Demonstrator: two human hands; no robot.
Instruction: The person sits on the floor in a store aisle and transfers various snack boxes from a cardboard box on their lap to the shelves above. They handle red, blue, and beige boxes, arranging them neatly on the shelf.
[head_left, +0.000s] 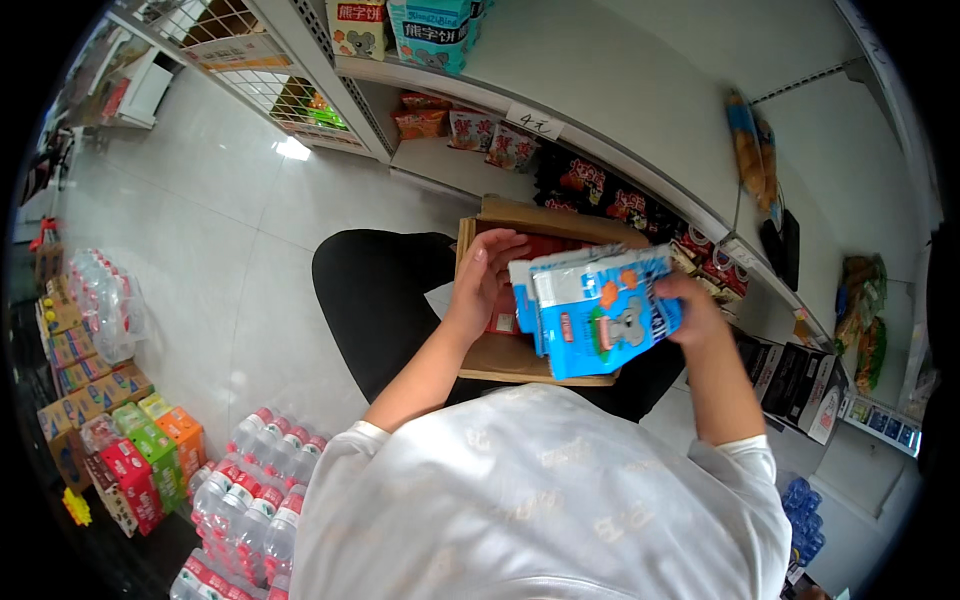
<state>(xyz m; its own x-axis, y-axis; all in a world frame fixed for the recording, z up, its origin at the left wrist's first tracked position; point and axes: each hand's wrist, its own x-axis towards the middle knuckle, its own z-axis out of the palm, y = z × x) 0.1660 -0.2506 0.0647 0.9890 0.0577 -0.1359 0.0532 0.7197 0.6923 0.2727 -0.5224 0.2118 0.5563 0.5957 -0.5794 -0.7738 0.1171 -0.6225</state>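
Observation:
My right hand (696, 309) grips the right edge of a small stack of blue and white snack bags (600, 330) with a grey cartoon animal on the front. The stack is tilted above an open cardboard box (499, 366) that sits between my knees. To the left of the bags, my left hand (480, 281) is raised over the box's left side, fingers loosely curved and nothing seen in it. Red packaging (504, 309) lies inside the box, partly hidden by the bags.
A shelf edge (555, 129) with a handwritten label crosses ahead. Snack bags (427, 34) stand above it; black packets (577, 176) lie below. Shrink-wrapped bottles (251, 495) and colourful cartons (154, 450) stand on the floor at left. Black boxes (799, 386) are at right.

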